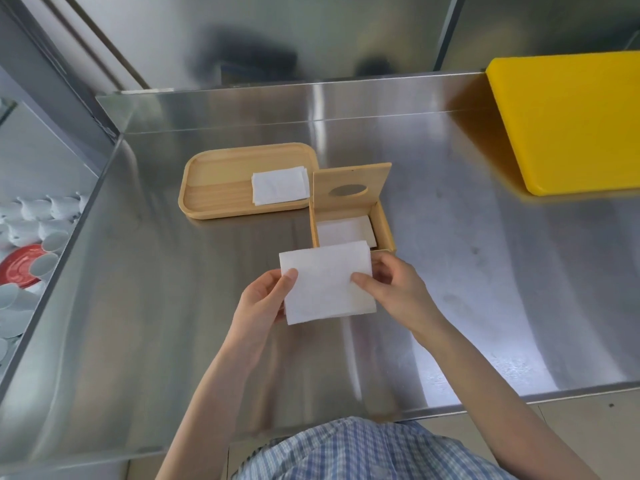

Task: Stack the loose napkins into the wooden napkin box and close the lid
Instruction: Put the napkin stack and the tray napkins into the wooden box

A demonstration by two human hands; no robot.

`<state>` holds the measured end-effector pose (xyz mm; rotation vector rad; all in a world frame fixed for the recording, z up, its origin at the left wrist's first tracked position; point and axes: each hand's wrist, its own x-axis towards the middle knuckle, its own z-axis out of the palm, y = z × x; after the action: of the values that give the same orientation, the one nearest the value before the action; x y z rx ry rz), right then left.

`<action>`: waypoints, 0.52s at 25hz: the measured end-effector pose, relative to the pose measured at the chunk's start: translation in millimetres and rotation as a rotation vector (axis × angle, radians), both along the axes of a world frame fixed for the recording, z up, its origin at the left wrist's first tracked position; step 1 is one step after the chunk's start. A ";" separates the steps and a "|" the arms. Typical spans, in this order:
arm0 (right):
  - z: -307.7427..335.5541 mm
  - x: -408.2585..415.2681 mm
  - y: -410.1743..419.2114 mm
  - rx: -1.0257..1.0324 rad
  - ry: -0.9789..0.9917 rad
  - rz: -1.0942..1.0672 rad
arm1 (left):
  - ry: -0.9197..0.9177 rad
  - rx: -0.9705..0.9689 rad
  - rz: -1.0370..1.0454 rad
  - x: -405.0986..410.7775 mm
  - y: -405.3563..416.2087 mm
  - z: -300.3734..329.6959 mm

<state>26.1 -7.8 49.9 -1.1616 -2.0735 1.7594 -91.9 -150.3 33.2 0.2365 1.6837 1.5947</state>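
A stainless steel worktable [485,271] fills most of the view, with a raised steel back edge along its far side and a steel wall panel above that. At the far right lies a thick yellow cutting board [568,123], flat on the steel and running out of the picture. To the left of the table, lower down, sit white cups [38,220] turned on their sides and a red plate [19,266].

Left of centre, toward the far side, rests a shallow wooden tray [214,188] with rounded corners. A small stack of white napkins [280,185] lies in its right end. Touching the tray's right corner stands the wooden napkin box [382,226], open, its lid [349,188] hinged up at the far side and standing nearly upright — an oval slot is cut through the lid. Inside the box a white napkin [346,232] lies flat on the bottom.

Just near of the box, a folded white napkin held in the air [327,282] covers the box's near wall. The left hand [263,299] pinches its left edge, thumb on top and fingers underneath. The right hand [394,289] is clamped on its right edge the same way — thumb lying over the paper. A blue checked shirt [363,452] shows at the near edge.
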 end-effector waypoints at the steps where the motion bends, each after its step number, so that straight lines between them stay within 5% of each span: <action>1: -1.7 1.4 2.9 0.025 -0.005 -0.009 | 0.015 -0.013 0.012 1.9 3.4 -1.1; 7: -13.6 7.2 22.3 0.214 0.025 -0.029 | 0.092 -0.097 0.102 9.8 22.4 -5.8; 13: -8.5 -7.4 45.9 0.427 0.056 0.048 | 0.416 -0.294 0.105 -9.0 49.8 -3.2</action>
<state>18.7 38.1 41.4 -0.9316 -2.3035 1.2550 -100.9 -100.5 30.0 0.3515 2.2579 1.4132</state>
